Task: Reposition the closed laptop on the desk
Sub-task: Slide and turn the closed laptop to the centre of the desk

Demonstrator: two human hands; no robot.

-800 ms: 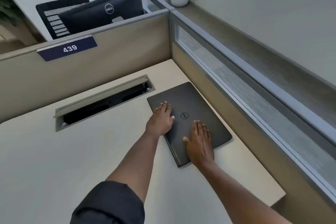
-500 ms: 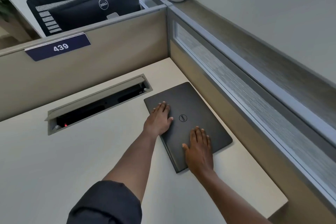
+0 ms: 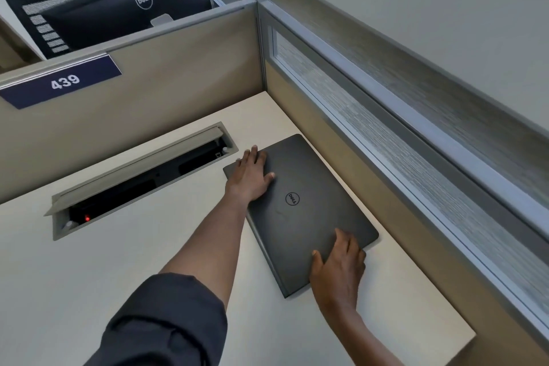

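The closed black laptop (image 3: 300, 217) lies flat and skewed on the pale desk (image 3: 118, 261), close to the right partition. My left hand (image 3: 249, 178) is pressed flat on its far left corner, fingertips reaching over the edge. My right hand (image 3: 338, 267) covers the near right corner, with the fingers and thumb on the lid and the palm over the near edge. Both hands are in contact with the laptop.
An open cable trough (image 3: 142, 178) with a raised flap is set into the desk left of the laptop. Beige partitions (image 3: 163, 92) wall the back and the right side, with a frosted glass strip (image 3: 386, 163). The desk's near right corner (image 3: 463, 336) is close by.
My left hand has slid to the lid's far left corner and my right hand has drawn back to the near right corner. The laptop has hardly shifted.
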